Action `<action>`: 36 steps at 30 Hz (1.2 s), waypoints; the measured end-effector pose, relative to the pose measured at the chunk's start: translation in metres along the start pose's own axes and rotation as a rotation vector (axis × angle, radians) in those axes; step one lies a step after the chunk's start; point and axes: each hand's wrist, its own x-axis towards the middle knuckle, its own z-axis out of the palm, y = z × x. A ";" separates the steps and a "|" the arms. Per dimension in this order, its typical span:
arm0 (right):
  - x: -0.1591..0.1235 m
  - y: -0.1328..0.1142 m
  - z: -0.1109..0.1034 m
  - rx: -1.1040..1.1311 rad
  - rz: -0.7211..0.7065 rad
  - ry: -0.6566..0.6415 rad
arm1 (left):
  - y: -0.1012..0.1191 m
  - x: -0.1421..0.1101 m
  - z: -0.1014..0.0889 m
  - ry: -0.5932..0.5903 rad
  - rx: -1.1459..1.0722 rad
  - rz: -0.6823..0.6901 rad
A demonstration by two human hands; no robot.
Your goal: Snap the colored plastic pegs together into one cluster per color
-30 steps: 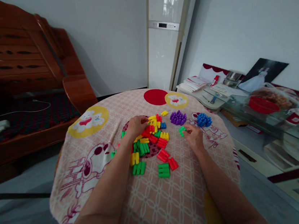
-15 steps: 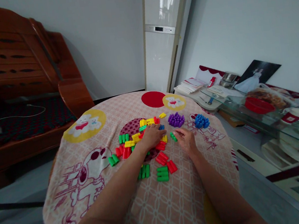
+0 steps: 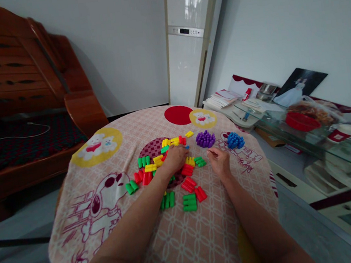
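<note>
Over the middle of a pile of coloured plastic blocks, my left hand [image 3: 176, 158] is bent down with its fingers curled. A small blue block [image 3: 187, 147] peeks out at its fingertips; the rest is hidden. My right hand [image 3: 220, 162] hovers just right of a green block [image 3: 200, 161], apart from it. Its thumb and forefinger are slightly parted, and nothing shows between them. Near the left hand lie yellow blocks [image 3: 150, 168], red blocks [image 3: 187, 170] and more green blocks [image 3: 144, 161]. Beyond the right hand stand a purple cluster [image 3: 205, 139] and a blue cluster [image 3: 235, 140].
A patterned cloth [image 3: 189, 240] covers the round table. Red blocks [image 3: 200, 193] and green blocks [image 3: 190, 202] lie toward its front. At right is a glass-topped cabinet [image 3: 275, 136] with a red bowl [image 3: 302, 121]. A wooden bench [image 3: 83, 108] stands at left.
My right hand has let go of the green block, which now lies on the cloth, and has drawn slightly away from it. My left hand stays over the pile. The view has shifted slightly.
</note>
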 end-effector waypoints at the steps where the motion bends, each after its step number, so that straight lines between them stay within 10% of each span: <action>1: 0.000 -0.001 0.000 0.008 0.001 0.000 | -0.001 0.000 0.000 0.026 -0.034 0.004; 12: 0.004 -0.004 0.003 0.363 0.275 -0.074 | 0.018 -0.009 -0.020 0.050 -0.408 0.364; 25: 0.006 -0.004 -0.001 0.444 0.395 -0.060 | 0.036 -0.009 -0.016 -0.014 -0.384 0.390; 36: 0.070 0.024 -0.072 -0.360 -0.070 0.147 | 0.016 -0.010 -0.015 0.104 -0.393 0.281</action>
